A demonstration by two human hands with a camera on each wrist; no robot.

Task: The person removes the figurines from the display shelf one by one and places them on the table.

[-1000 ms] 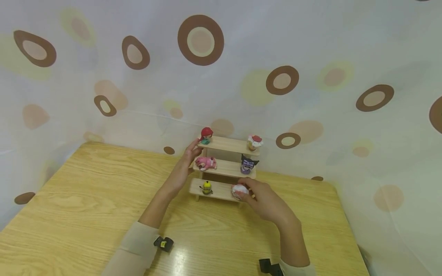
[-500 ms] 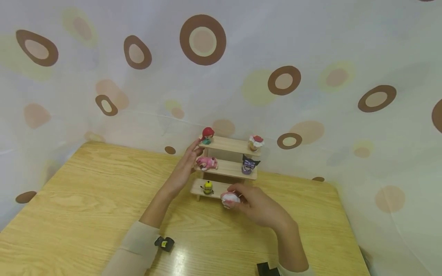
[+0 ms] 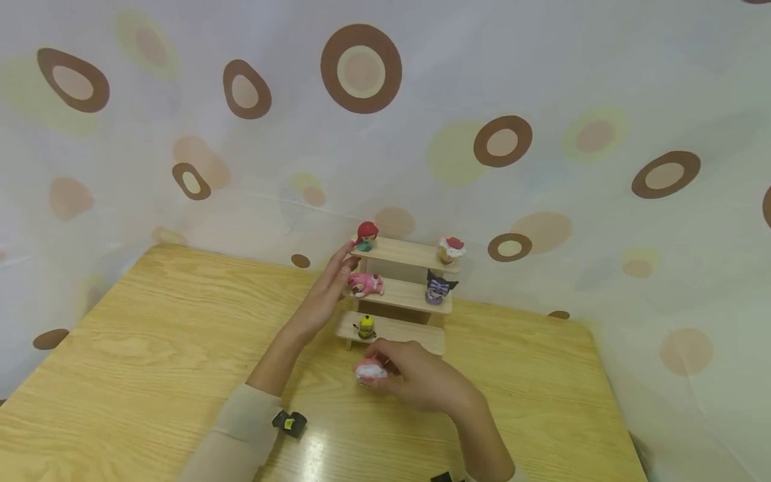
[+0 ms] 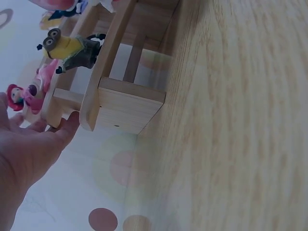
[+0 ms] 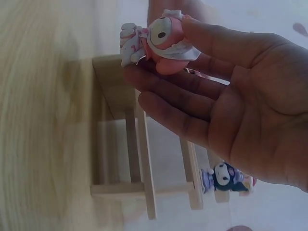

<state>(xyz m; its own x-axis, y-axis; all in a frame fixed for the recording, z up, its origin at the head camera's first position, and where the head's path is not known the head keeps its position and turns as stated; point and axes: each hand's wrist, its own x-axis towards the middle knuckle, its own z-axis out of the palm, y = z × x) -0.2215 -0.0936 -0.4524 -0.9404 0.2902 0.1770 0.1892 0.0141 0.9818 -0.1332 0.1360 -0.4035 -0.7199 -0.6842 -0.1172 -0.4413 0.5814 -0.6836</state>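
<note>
Figurine [image 5: 168,45] (pink-and-white) — in right hand [image 5: 236,101]

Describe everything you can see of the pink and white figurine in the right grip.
The small pink and white figurine looks like painted plastic. It has a pale face with a dark round eye, white trim, and a lumpy white part at one end. The right grip pinches it between thumb and fingers, which hide part of it. It is held in front of the pale wooden three-tier shelf, white end toward the wood-grain tabletop; whether it touches that tabletop cannot be told.
</note>
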